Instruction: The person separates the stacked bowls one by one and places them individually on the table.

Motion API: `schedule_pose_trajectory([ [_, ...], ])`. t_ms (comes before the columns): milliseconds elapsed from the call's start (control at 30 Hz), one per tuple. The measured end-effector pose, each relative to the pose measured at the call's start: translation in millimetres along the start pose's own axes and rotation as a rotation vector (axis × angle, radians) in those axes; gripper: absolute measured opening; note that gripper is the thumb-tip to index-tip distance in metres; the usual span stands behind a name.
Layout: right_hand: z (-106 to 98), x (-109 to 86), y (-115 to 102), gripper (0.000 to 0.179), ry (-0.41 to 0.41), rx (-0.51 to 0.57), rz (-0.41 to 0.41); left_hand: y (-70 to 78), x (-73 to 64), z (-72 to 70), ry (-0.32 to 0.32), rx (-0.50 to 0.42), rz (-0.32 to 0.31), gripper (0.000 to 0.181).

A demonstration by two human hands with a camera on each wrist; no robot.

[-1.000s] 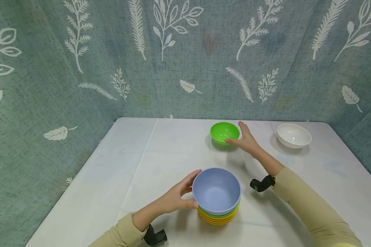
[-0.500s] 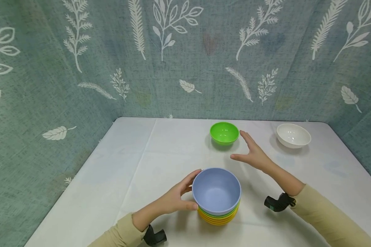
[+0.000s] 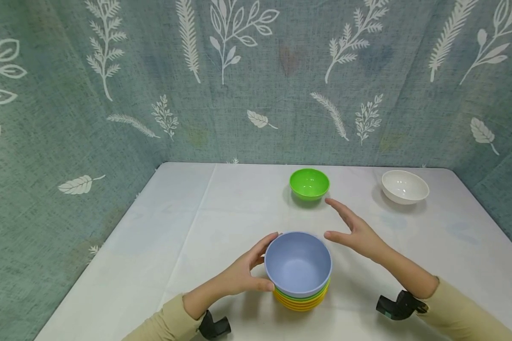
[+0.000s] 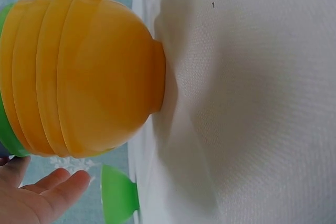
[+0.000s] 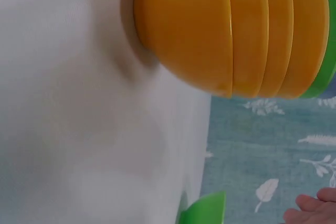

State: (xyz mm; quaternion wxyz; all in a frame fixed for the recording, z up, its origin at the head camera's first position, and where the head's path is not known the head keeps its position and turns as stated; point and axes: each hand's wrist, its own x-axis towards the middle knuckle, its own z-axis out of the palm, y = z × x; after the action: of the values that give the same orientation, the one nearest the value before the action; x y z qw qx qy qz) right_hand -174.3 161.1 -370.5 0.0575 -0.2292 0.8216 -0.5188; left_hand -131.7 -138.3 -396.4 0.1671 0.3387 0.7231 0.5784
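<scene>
A stack of nested bowls stands upright on the white table (image 3: 222, 199), with a blue bowl (image 3: 298, 264) on top. Under it show a green bowl's rim (image 4: 11, 139) and several yellow-orange bowls (image 4: 100, 72). My left hand (image 3: 244, 272) rests at the stack's left side, thumb at the front of the blue bowl and fingers at its back left edge, a gap left at the palm. To the right of the stack, my right hand (image 3: 358, 237) is held in the air with thumb and fingers spread, nothing between them.
Behind the stack, a bright green bowl (image 3: 309, 183) sits near the table's far edge. A white bowl (image 3: 405, 187) stands at the back right. Patterned grey-green cloth (image 3: 256, 94) hangs along the back and sides.
My right hand has drawn back from beside the bright green bowl, toward me and the stack, fingers still spread. The left hand and all the bowls have stayed where they were.
</scene>
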Motion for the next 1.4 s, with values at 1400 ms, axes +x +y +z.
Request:
schedule_pose_trajectory([
  [1400, 41.1, -40.5, 10.8, 0.093, -0.296, 0.22, -0.137, 7.3, 10.2, 5.5, -0.032, 0.014, 0.0, 0.116],
])
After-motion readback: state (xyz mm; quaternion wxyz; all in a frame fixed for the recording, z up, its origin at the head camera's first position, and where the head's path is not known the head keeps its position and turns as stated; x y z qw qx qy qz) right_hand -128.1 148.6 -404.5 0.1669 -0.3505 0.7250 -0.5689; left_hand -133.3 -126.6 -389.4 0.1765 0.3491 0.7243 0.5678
